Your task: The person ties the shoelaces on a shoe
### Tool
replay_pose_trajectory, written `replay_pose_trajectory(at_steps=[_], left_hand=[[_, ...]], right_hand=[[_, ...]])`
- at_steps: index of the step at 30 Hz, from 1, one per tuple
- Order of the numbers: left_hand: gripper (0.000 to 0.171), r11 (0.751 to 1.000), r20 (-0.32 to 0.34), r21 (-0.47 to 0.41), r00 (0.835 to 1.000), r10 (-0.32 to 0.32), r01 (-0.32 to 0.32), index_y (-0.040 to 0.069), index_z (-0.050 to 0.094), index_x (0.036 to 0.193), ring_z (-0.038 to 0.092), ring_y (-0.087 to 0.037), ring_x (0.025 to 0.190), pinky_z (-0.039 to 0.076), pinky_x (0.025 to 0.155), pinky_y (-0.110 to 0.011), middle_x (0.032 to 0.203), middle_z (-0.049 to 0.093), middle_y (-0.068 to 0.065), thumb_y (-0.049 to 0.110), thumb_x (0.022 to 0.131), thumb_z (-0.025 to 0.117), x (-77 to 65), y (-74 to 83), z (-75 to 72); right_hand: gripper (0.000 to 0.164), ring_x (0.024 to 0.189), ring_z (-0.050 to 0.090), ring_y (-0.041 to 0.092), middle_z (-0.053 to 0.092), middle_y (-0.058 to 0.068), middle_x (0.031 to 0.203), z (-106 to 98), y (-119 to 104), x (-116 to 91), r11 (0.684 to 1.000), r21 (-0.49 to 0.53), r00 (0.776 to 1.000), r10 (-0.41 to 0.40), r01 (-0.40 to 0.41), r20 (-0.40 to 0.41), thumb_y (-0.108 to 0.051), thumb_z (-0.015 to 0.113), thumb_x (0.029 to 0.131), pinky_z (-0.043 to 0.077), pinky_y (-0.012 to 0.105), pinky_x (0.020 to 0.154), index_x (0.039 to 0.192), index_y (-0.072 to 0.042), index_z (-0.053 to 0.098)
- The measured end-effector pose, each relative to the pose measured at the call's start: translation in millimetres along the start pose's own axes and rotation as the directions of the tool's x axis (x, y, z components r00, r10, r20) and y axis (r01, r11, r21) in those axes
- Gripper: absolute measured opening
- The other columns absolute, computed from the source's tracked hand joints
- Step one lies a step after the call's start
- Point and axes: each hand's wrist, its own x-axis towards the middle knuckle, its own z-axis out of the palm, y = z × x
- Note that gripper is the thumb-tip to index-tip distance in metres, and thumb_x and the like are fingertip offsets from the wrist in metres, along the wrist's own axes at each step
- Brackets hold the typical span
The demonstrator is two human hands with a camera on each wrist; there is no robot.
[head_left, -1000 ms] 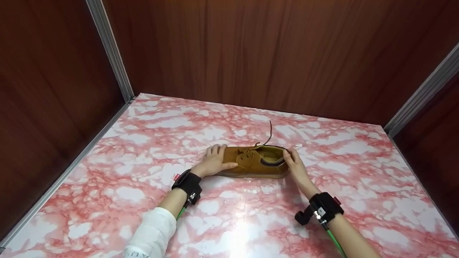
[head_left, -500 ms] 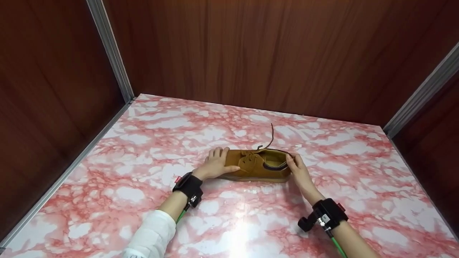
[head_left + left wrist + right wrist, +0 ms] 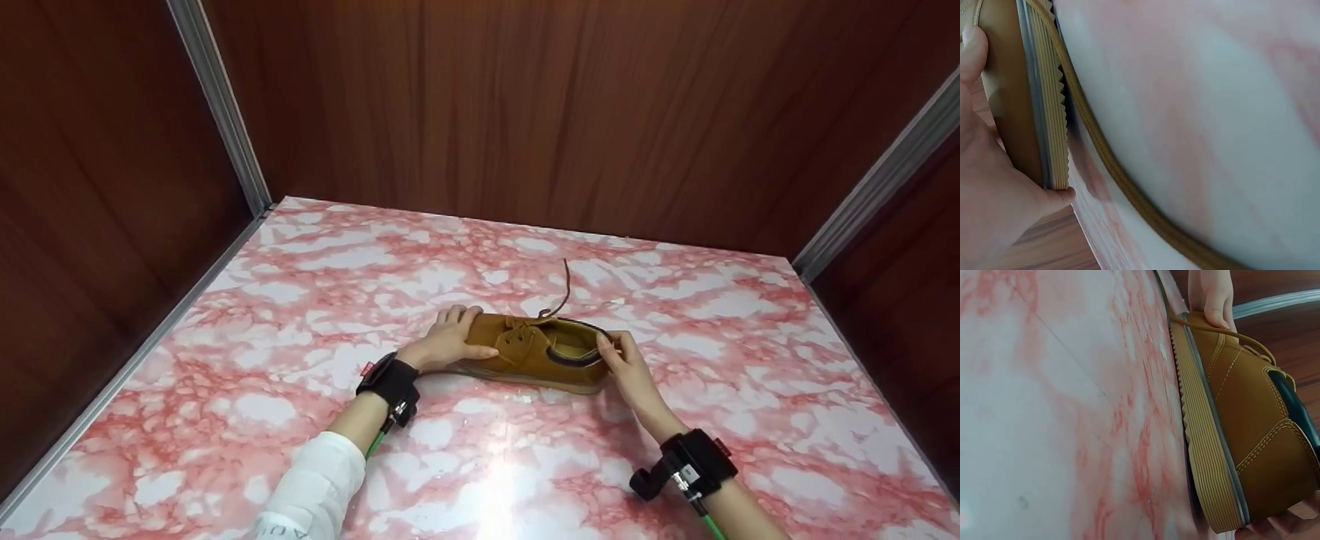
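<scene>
A brown lace-up shoe [image 3: 525, 364] points its toe to the left on the marbled table, opening turned up. My left hand [image 3: 446, 346] grips the toe, thumb across the upper and the other fingers over the far side. At the heel, my right hand [image 3: 631, 379] holds the collar with the thumb at the rim; its fingers [image 3: 1289, 523] wrap behind the heel in the right wrist view. One loose brown lace [image 3: 568, 289] reaches away past the far side. Another lace end [image 3: 1095, 129] hangs down by the ribbed tan sole [image 3: 1053, 112].
The red-and-white marbled table [image 3: 300, 337] spreads around the shoe. Dark wood panels [image 3: 510, 112] enclose it at the back and both sides, with metal posts [image 3: 225, 105] at the corners. Black wrist cameras with green cables sit on both forearms.
The heel end has swung a little toward me with the right hand, so the shoe lies at a slight slant. The left hand keeps its grip on the toe.
</scene>
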Motion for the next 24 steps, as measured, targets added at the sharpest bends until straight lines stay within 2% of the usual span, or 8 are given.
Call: replay_pose_trajectory(at_steps=[5,11,15,17,21,24], left_hand=[[0.091,0.994,0.019,-0.107,1.000,0.025,-0.022,0.006,0.022,0.142,0.017,-0.030,0.125,0.019,0.100,-0.043,0.138,0.021,-0.017,0.051,0.076,0.066,5.7,-3.0,-0.9],[0.082,0.985,0.029,-0.142,0.995,0.098,-0.093,0.007,0.027,0.140,0.018,-0.028,0.124,0.020,0.098,-0.042,0.135,0.025,-0.013,0.041,0.078,0.069,10.3,-8.5,-2.5],[0.082,0.978,0.024,-0.190,0.996,0.089,-0.083,0.009,0.026,0.142,0.011,-0.030,0.128,0.016,0.100,-0.045,0.141,0.017,-0.017,0.038,0.078,0.070,7.6,-8.3,-1.4],[0.084,0.976,0.009,-0.209,0.998,0.067,-0.064,0.009,0.025,0.143,0.007,-0.030,0.130,0.015,0.101,-0.046,0.143,0.012,-0.019,0.038,0.078,0.069,5.6,-5.6,-0.1],[0.083,0.972,-0.049,-0.234,0.999,0.010,-0.021,0.005,0.022,0.142,0.003,-0.032,0.130,0.016,0.101,-0.046,0.145,0.006,-0.020,0.042,0.081,0.065,0.1,4.4,2.5],[0.079,0.983,-0.139,-0.183,0.990,-0.021,-0.005,0.001,0.024,0.140,0.002,-0.035,0.130,0.015,0.100,-0.048,0.143,0.009,-0.024,0.047,0.085,0.056,-2.5,16.8,8.5]], right_hand=[[0.039,0.108,0.042,0.027,0.045,0.017,0.112,-2,-2,-11,1.000,0.008,1.000,0.022,-0.023,0.015,-0.037,0.048,0.093,0.033,0.037,0.089,0.111,-0.002,0.044],[0.036,0.107,0.045,0.028,0.046,0.015,0.113,2,-6,-27,1.000,-0.023,1.000,0.019,-0.019,-0.020,-0.035,0.048,0.094,0.034,0.036,0.087,0.110,-0.003,0.045],[0.037,0.105,0.045,0.028,0.047,0.015,0.114,4,-5,-34,1.000,-0.022,1.000,0.008,-0.009,-0.025,-0.033,0.050,0.093,0.037,0.037,0.084,0.110,-0.001,0.046],[0.040,0.107,0.044,0.028,0.046,0.015,0.116,0,-1,-31,0.999,0.000,0.999,0.033,-0.033,-0.014,-0.036,0.049,0.093,0.036,0.038,0.087,0.113,-0.001,0.045],[0.052,0.111,0.042,0.024,0.045,0.013,0.122,-12,21,-10,0.981,0.153,0.991,0.114,-0.123,0.065,-0.047,0.046,0.091,0.034,0.035,0.091,0.122,-0.006,0.044],[0.059,0.112,0.043,0.022,0.045,0.012,0.124,-18,31,7,0.947,0.278,0.983,0.130,-0.162,0.130,-0.052,0.045,0.089,0.036,0.032,0.091,0.127,-0.007,0.044]])
